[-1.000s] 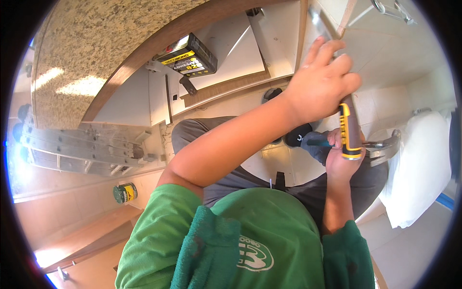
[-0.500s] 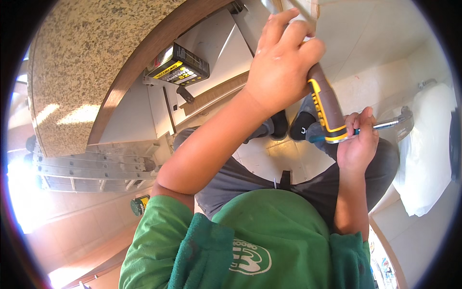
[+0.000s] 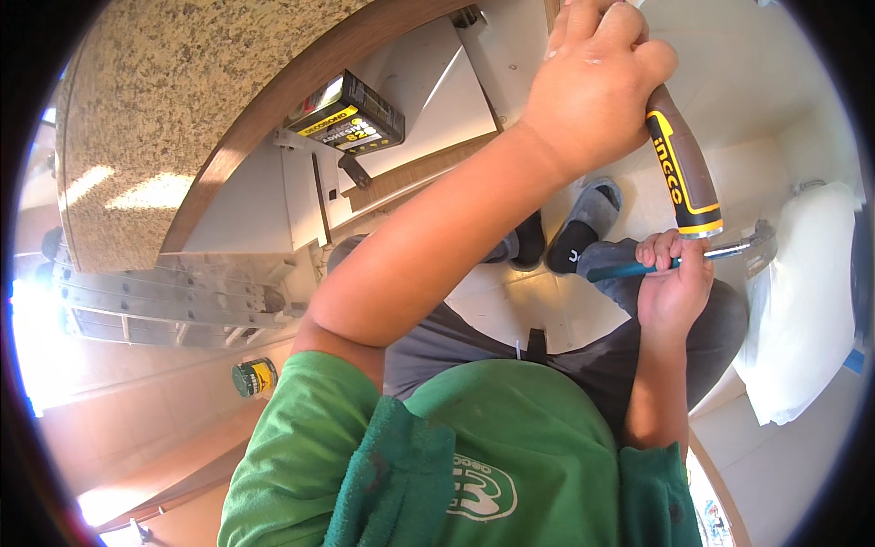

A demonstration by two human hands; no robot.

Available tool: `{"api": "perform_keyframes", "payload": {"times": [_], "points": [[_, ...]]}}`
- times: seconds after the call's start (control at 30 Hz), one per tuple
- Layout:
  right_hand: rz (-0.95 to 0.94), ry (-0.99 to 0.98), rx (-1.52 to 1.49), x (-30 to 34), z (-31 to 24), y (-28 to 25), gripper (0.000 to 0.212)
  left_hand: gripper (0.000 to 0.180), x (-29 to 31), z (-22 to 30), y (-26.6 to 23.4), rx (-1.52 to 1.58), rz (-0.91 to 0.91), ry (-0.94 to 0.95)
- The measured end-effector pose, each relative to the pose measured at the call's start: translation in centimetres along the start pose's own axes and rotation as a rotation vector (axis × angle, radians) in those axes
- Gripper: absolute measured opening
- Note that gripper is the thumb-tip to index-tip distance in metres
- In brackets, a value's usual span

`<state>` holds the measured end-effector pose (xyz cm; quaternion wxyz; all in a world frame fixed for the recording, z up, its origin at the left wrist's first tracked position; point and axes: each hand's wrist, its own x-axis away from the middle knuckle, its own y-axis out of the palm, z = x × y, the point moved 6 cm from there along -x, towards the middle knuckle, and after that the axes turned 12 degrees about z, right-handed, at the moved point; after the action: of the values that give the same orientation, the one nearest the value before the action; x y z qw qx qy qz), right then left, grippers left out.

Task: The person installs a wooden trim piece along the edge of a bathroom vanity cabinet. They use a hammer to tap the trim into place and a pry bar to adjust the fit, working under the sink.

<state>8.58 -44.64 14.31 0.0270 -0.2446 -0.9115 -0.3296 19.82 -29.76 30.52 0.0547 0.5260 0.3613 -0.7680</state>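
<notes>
My left hand (image 3: 597,96) is stretched out at the top of the view, its fingers wrapped round a chisel (image 3: 690,173). The chisel's thick brown and yellow handle, with a metal cap, points down to the right; its blade is out of sight. Lower right, my right hand (image 3: 674,287) is closed round a hammer (image 3: 729,249) with a teal grip and a metal shaft. The hammer lies nearly level, its head towards the right. The chisel's capped end is just above my right fingers; whether they touch, I cannot tell.
A speckled worktop (image 3: 200,100) with a wooden edge curves over the upper left. Under it, a black and yellow tin (image 3: 365,132) stands by white panels. Left are a metal ladder (image 3: 164,301) and a small can (image 3: 255,376); right, a white plastic bag (image 3: 807,301).
My left hand has moved right and slightly up with the chisel. The handle's end no longer overlaps the hammer's grip. My right hand stays in nearly the same place with the hammer.
</notes>
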Motion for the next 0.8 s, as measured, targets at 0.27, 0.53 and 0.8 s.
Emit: {"api": "perform_keyframes", "payload": {"times": [0.27, 0.53, 0.8], "points": [[0.200, -0.012, 0.048, -0.5, 0.5, -1.0, 0.039, 0.038, 2.0, 1.3, -0.9, 0.012, 0.001, -0.021], [0.029, 0.019, 0.018, 0.1, 0.0, 0.4, 0.043, 0.043, 4.0, 0.7, -3.0, -0.014, -0.011, 0.036], [0.039, 0.015, 0.026, -0.2, 0.8, -0.2, 0.036, 0.028, 0.0, 0.1, -3.0, 0.121, -0.016, -0.034]]}}
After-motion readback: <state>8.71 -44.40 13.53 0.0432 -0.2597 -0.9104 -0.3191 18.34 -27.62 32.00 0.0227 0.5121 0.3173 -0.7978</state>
